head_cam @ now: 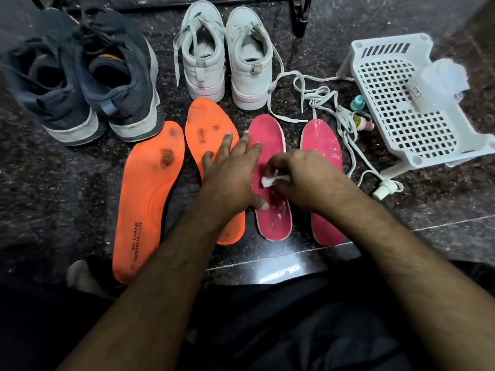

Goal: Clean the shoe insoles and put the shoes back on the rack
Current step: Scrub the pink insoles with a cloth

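From the head camera, you have all four insoles laid flat on the dark stone floor in a row in front of you, each pair just below its own shoes, so nothing gets mixed up when they go back in. The two orange insoles (150, 194) lie below the dark grey shoes (80, 76) at the far left; the two pink insoles sit below the white shoes (227, 57), whose loose laces (321, 103) trail right toward the white plastic basket (401, 103) at the right edge of the floor.

Your left hand (233, 172) is spread, fingers straight and fanned, palm pressing across the inner orange insole and the left pink insole (270, 210), thumb on the pink one. That looks like bracing, to keep it from sliding as you scrub.

Your right hand (297, 175) has its fingers curled tight, pinching a small white wad (269, 180), seemingly cotton or tissue, against the middle of that same insole. White flecks dot both it and the right pink insole (325, 183).

The orange pair shows dark stains near the toes, so I judge cleaning is only part done. The rack is barely visible: only black bars at the top edge.
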`<state>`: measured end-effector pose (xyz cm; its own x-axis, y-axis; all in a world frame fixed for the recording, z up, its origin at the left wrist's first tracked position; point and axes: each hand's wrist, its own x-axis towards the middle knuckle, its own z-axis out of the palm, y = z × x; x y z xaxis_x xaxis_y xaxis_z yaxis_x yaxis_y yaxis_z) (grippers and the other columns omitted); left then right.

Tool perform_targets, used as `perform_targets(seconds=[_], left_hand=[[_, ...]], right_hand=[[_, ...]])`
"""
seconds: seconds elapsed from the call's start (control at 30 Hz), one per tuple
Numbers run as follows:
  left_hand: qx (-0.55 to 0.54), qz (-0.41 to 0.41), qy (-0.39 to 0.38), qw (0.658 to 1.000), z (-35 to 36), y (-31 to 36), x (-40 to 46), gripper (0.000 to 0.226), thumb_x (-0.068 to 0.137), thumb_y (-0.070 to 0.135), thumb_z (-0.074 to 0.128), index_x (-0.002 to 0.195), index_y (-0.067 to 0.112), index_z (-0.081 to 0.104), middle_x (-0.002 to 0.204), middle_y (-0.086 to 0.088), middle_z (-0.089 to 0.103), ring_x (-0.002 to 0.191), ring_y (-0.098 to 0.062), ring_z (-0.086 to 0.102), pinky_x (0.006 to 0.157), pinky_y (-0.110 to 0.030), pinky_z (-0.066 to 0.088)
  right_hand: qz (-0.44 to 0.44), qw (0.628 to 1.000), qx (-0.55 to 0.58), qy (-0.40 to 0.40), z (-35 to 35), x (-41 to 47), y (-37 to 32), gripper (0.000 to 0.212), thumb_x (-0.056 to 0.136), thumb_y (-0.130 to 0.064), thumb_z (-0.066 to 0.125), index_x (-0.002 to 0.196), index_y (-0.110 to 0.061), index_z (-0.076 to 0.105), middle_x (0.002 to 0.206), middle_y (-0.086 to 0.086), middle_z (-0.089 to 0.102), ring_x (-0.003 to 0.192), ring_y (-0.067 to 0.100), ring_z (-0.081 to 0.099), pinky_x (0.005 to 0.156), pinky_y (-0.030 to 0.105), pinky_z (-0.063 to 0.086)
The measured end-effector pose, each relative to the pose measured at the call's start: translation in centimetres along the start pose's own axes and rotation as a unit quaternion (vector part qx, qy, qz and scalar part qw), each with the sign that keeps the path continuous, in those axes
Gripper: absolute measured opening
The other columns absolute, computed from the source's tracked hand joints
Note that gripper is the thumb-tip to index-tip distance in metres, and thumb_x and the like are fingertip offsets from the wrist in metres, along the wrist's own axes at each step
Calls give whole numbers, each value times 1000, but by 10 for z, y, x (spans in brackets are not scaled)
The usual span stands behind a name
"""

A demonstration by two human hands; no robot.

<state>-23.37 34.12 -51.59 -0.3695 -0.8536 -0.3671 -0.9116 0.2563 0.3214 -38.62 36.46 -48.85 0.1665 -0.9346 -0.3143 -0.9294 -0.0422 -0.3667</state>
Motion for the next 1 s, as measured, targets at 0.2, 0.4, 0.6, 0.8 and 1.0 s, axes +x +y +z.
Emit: perform_targets(seconds=[0.2,0.4,0.6,0.8,1.0], left_hand=[[-51,24,31,998,-1,-1,1,102,67,42,88,151,36,32,166,12,13,153,-17,7,116,-50,13],[-18,22,2,1000,2,-2,0,98,67,49,85,150,41,32,166,16,11,154,-21,-3,117,-58,6],[16,36,-49,998,5,-2,-2,100,75,55,79,153,51,16,167,12,-9,152,-32,-17,116,-62,3],[16,47,-74,996,3,-4,-1,102,66,56,83,149,52,24,167,7,-15,151,-35,-21,115,-64,-1],[15,44,-59,997,3,-2,-2,101,64,56,84,148,49,28,167,8,-12,151,-32,-21,116,-62,-2]], right_hand=[[-12,999,-11,32,3,20,1,30,85,-10,65,112,-22,73,108,9,69,101,26,65,87,27,43],[2,999,19,28,3,20,-1,29,84,-10,64,104,-27,77,103,1,75,98,21,69,87,24,49],[-35,994,-23,-102,-8,0,-2,23,83,-14,73,103,-24,78,105,-4,74,99,16,68,87,18,44],[-19,1000,11,-20,1,7,1,20,79,-13,73,94,-26,79,93,-1,75,90,17,69,80,20,48],[-11,1000,26,-13,-6,13,2,15,78,-16,76,90,-24,79,85,-1,76,74,10,64,68,9,35]])
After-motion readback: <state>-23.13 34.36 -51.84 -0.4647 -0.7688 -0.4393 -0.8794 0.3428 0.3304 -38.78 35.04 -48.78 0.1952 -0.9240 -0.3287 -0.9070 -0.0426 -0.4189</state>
